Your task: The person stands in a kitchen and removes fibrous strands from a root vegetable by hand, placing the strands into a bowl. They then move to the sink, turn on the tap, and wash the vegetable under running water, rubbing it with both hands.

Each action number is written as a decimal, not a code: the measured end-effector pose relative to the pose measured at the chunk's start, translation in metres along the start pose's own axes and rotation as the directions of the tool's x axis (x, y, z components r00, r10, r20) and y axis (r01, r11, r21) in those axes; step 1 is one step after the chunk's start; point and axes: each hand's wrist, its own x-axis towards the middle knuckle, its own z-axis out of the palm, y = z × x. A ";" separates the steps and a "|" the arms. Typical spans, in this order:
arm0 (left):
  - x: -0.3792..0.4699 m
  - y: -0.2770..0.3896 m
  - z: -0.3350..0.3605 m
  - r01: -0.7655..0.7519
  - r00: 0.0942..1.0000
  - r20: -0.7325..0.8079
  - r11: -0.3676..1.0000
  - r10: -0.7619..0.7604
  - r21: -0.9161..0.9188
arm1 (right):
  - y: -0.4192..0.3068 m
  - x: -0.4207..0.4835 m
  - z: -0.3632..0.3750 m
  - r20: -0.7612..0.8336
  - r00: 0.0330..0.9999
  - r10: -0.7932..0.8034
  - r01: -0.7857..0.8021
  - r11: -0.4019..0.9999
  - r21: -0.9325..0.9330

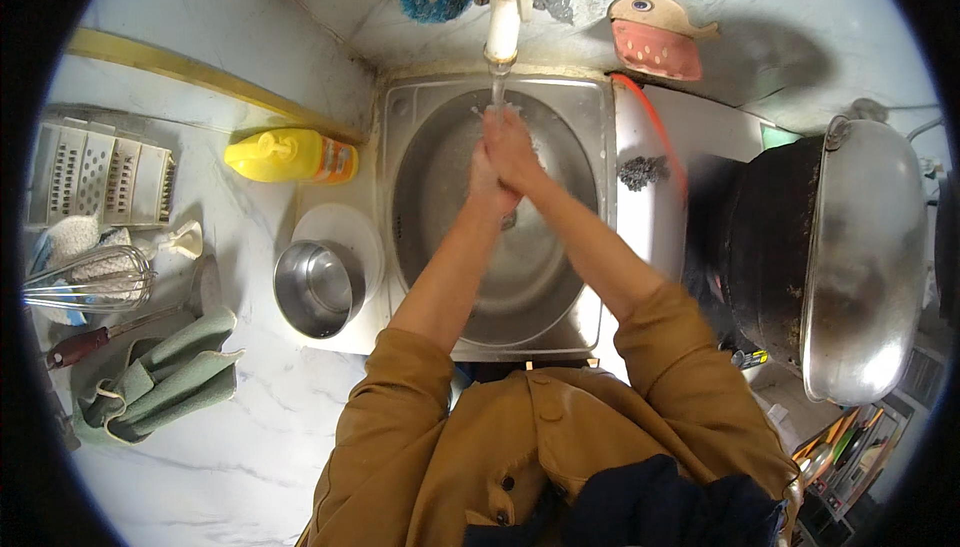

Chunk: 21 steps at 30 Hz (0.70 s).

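Water runs from the white plastic tap (504,29) onto my two hands, which are pressed together over the round stainless steel sink (450,262). My right hand (513,143) lies across my left hand (487,172) and hides much of it. Fingers overlap and blur under the splashing stream, so their exact pose does not show. No object is visible between the palms. Both forearms reach in from the rolled brown sleeves, with the sink's drain (509,221) partly visible just below the wrists.
Left of the sink are a yellow bottle (289,157), a steel pot (315,288), a box grater (101,172), a whisk (97,277) and a green cloth (161,378). To the right are a steel scourer (643,172), an orange hose (660,126) and a large metal basin (866,262).
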 end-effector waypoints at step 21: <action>0.084 0.014 -0.012 0.183 0.934 -0.319 0.982 -0.158 0.050 | -0.029 -0.029 -0.048 -0.176 0.958 0.226 -0.116 0.868 0.483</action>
